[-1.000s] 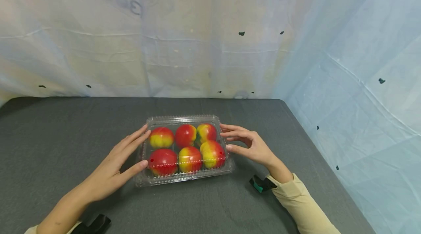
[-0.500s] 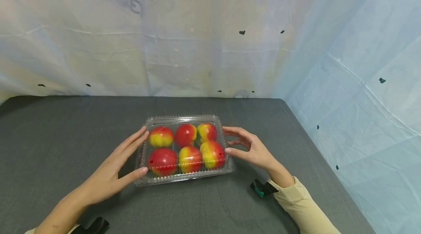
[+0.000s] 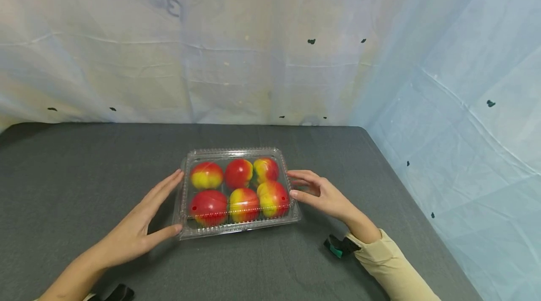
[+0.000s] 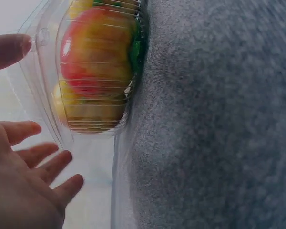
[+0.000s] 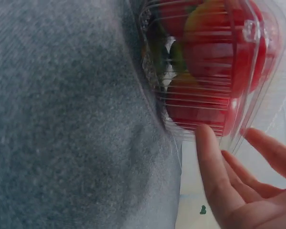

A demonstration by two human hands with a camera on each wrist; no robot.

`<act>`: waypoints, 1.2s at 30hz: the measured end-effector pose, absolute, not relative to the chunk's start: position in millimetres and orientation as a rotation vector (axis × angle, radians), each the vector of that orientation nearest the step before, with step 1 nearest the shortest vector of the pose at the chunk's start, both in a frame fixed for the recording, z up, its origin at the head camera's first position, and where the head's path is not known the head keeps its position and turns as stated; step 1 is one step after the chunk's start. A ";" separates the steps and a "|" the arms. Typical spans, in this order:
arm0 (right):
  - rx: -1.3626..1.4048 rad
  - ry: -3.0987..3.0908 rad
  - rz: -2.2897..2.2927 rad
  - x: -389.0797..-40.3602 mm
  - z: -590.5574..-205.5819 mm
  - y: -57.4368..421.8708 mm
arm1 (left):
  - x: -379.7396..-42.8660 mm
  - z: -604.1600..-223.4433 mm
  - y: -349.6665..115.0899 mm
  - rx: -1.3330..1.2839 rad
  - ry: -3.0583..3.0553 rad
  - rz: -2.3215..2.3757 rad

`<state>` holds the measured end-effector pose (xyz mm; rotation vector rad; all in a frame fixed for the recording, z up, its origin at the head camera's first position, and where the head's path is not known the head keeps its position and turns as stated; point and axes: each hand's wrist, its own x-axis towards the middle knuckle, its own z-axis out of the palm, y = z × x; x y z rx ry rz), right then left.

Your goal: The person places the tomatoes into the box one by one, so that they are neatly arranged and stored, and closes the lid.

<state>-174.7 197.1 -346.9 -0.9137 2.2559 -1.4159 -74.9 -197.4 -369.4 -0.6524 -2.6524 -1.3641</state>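
Note:
A clear plastic clamshell box (image 3: 240,228) lies on the grey table in the head view, its lid down. Inside, in two rows, sit several red-and-yellow fruits (image 3: 210,207) that look like peaches. At the box's left side is my left hand (image 3: 127,235), fingers straight and spread, thumb apart near the front corner. The left wrist view has the left thumb (image 4: 9,51) by the rim, the other fingers below it. My right hand (image 3: 325,195) is at the right side, fingers slightly bent, fingertips at the edge; the right wrist view shows this hand (image 5: 238,191) beside the ribbed wall.
The grey cloth-covered table (image 3: 97,160) spreads around the box. Behind it hangs a pale sheet (image 3: 236,47) with dark spots, and a bluish sheet (image 3: 477,118) stands along the right edge. Black straps (image 3: 341,246) are worn at the wrists.
My left hand has drawn back a little to the left, away from the lid. My right hand has shifted slightly down and outward. The box has barely moved.

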 end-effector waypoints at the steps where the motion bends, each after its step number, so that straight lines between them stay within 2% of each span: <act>1: -0.878 2.244 -1.401 -174.0 -346.4 197.6 | -75.1 -369.8 -198.2 -0.645 -2.666 -1.388; 9: -0.782 2.098 -1.378 -174.3 -343.7 202.3 | -79.9 -370.5 -205.3 -0.442 -2.855 -1.749; 25: -0.787 1.922 -1.339 -176.4 -343.7 210.9 | -80.7 -365.7 -206.5 -0.405 -2.822 -1.973; 32: -0.875 1.744 -1.401 -174.6 -348.3 207.5 | -81.4 -367.1 -210.9 -0.603 -2.572 -2.448; 36: -0.837 1.677 -1.437 -172.6 -346.9 204.7 | -80.7 -365.3 -209.0 -0.599 -2.528 -2.576</act>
